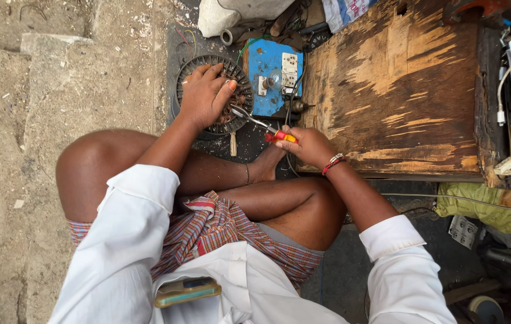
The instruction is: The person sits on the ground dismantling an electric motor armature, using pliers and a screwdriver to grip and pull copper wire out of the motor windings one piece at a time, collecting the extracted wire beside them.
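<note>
Your left hand [203,95] lies spread over the round motor stator [213,93], fingers curled down across its top and thumb pointing toward the centre, pressing it flat rather than gripping it; the stator sits on the dark ground just in front of your crossed legs, touching or nearly touching the blue switch board [274,75] on its right. Your right hand [304,144] is closed around the red and yellow handles of a pair of pliers [261,124], whose metal nose reaches left to the stator's inner edge, close under your left thumb. The stator looks like a stack of steel plates packed with copper winding [231,114], so judge it heavy for its size and quite stiff; it will not flex, but it may rock or slide on the gritty floor if you pull sideways. The outer ring with its slotted teeth is the safe place to bear down or take hold. The winding wire is another matter: it looks thin, soft and easy to nick or snap, and its coating probably scrapes off readily, so bite only the strand you mean to, near its end. The pliers' plastic grips should sit firm in a dry palm. The worn wooden board [396,84] lies just beside your right hand, and a white cable [503,84] hangs well off to the right.
</note>
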